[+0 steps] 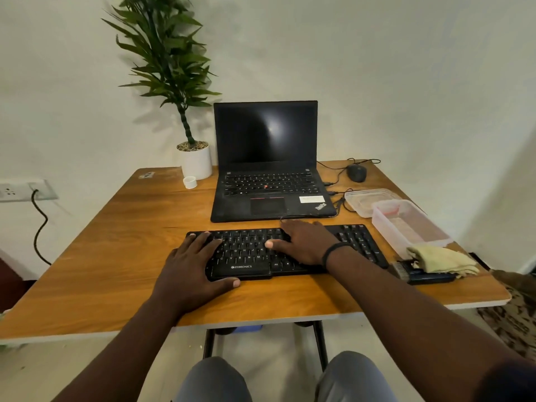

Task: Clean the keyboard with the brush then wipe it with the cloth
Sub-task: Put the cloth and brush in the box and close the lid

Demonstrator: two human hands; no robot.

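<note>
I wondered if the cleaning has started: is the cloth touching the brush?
Touching. The head view shows the yellowish cloth draped over the dark brush at the table's right edge, hiding part of it; neither hand is on them.

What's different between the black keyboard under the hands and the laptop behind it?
The keyboard lies flat, wide and low; the laptop stands open with a dark screen. Both hands, left and right, rest on the keyboard; nothing touches the laptop. The laptop has a trackpad and red dot; the keyboard doesn't. Both are black.
</note>
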